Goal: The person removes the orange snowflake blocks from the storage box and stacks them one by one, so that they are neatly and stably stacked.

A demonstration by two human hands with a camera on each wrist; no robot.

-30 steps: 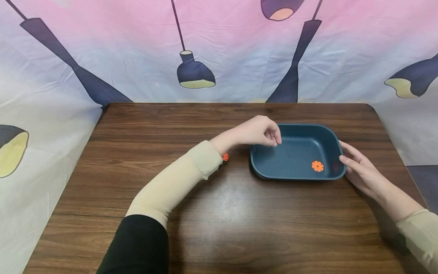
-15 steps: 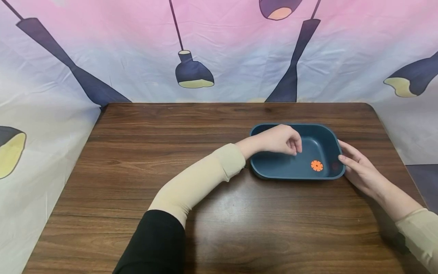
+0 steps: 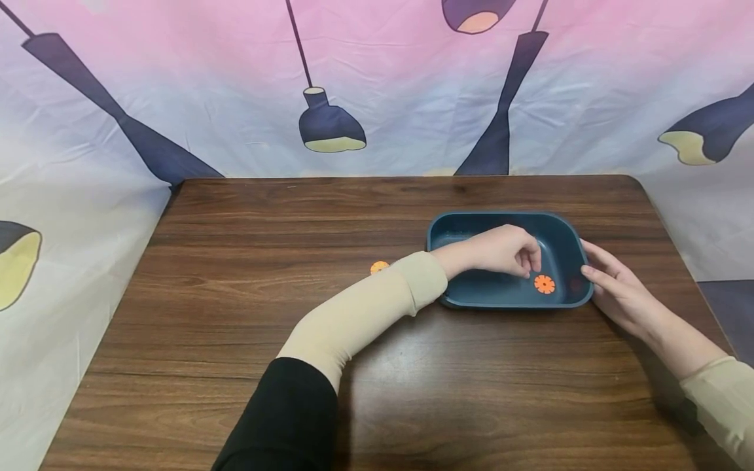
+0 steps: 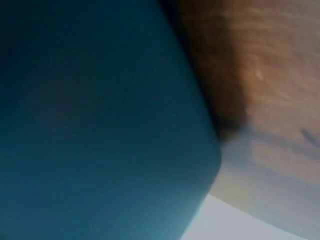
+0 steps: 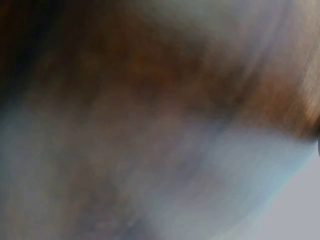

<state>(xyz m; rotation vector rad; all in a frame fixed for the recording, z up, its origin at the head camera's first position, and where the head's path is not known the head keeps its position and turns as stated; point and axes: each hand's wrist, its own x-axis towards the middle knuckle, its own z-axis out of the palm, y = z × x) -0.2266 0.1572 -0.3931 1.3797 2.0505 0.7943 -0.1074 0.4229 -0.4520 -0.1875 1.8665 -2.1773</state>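
A dark blue plastic basin (image 3: 495, 305), oblong with rounded corners, sits on the right half of the table. An orange notched disc (image 3: 544, 284) lies on its floor near the right end. My left hand (image 3: 505, 250) is inside the basin's outline, fingers curled downward just up-left of that disc. I cannot tell whether its hidden fingertips pinch anything. My right hand (image 3: 621, 291) holds the basin's right end, thumb at the rim and fingers along the outer wall. Close up, the basin wall (image 4: 110, 125) fills most of the left wrist view. The right wrist view is blurred.
Another orange piece (image 3: 379, 267) lies on the brown wooden table (image 3: 265, 229), left of the basin and partly hidden by the left sleeve (image 3: 359, 307). A cloth backdrop (image 3: 235, 78) printed with lamps hangs behind the table.
My left hand has moved right and slightly toward me, from the basin's left end to beside the disc. My right hand and the basin have stayed in place.
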